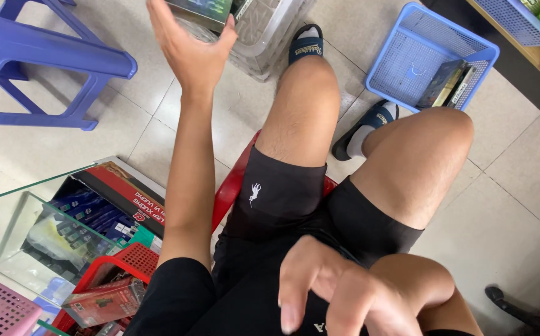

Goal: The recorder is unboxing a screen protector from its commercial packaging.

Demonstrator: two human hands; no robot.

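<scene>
Left hand (189, 46) reaches far forward with fingers spread, its thumb and fingertips against a dark-and-green flat box (200, 11) at the clear plastic bin (264, 37); the top edge of the view cuts it off, so I cannot tell whether the box is truly gripped or only touched. Right hand (338, 292) hangs loose and open above the lap, holding nothing. By the look of things, the work is partway: the blue mesh basket (428, 53) beside the right foot already holds a few dark flat boxes (447, 84) at one end and is otherwise bare. Nearer, a glass case (40, 224) shows a red-and-black carton (117, 190) and blue packs, and a red basket (130, 261) carries a red packet (105, 302).
</scene>
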